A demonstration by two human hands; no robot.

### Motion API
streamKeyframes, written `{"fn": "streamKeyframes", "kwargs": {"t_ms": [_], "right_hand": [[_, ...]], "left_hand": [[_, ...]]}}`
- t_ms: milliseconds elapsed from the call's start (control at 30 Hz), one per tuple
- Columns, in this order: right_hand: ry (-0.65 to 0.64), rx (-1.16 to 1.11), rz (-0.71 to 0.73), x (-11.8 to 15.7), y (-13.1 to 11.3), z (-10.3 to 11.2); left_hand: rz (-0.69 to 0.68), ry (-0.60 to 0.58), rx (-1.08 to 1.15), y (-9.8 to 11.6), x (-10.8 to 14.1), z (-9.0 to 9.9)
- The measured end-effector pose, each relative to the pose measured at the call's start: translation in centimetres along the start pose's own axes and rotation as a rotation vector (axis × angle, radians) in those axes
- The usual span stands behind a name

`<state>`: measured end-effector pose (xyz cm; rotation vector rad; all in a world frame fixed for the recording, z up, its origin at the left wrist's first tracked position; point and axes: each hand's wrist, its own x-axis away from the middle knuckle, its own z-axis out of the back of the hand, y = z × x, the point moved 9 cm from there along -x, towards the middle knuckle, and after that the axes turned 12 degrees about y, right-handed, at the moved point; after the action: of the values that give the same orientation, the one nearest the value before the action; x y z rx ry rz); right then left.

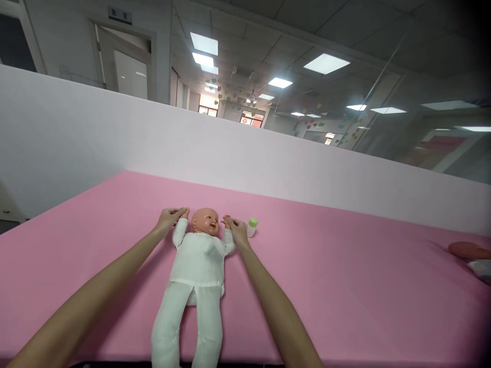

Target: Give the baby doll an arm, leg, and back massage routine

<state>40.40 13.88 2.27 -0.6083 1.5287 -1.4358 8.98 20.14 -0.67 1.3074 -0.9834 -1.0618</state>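
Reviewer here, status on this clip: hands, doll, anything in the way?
Left hand and right hand gripping the baby doll's hands. Doll on its back, white suit, on pink surface. Green-capped bottle just beyond right hand, not blocking.

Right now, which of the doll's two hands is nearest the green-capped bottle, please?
The doll's hand in the person's right hand; the other is beyond the head.

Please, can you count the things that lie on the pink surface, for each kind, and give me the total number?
Baby doll: 1
Small bottle with green cap: 1
Reddish item, kind unclear: 1
Pale patterned item, kind unclear: 1
Total: 4
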Motion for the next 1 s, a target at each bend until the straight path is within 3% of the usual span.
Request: {"fn": "streamKeyframes", "kwargs": {"t_ms": [167, 267, 367, 500, 600, 700, 833, 1000], "right_hand": [[0.06, 0.082, -0.1, -0.2, 4.4, -1.2], [0.074, 0.092, -0.119, -0.4, 5.1, -1.0], [0.07, 0.044, -0.083, -0.5, 3.8, -0.4], [0.005, -0.046, -0.003, 0.3, 0.6, 1.7], [-0.113, -0.065, 0.037, 2.2, -1.7, 3.6], [-0.319, -0.05, 0.029, 5.3, -3.2, 4.8], [-0.629, 0.035, 0.056, 10.0, -4.0, 5.3], [-0.825, 0.157, 0.171, 13.4, -3.0, 5.5]], "left_hand": [[0.112, 0.052, -0.14, -4.6, -2.2, -1.0], [0.129, 0.039, -0.15, -5.5, -2.2, -0.7], [0.087, 0.013, -0.076, -4.1, -1.5, 0.0], [-0.057, -0.052, 0.005, -0.3, 0.0, 2.7], [-0.197, -0.183, 0.018, 1.9, 2.2, 5.0], [-0.233, -0.431, 0.022, 2.1, 5.5, 6.1], [-0.284, -0.746, -0.054, 1.0, 10.5, 5.9], [-0.422, -0.952, -0.166, 0.0, 14.9, 4.6]]}}
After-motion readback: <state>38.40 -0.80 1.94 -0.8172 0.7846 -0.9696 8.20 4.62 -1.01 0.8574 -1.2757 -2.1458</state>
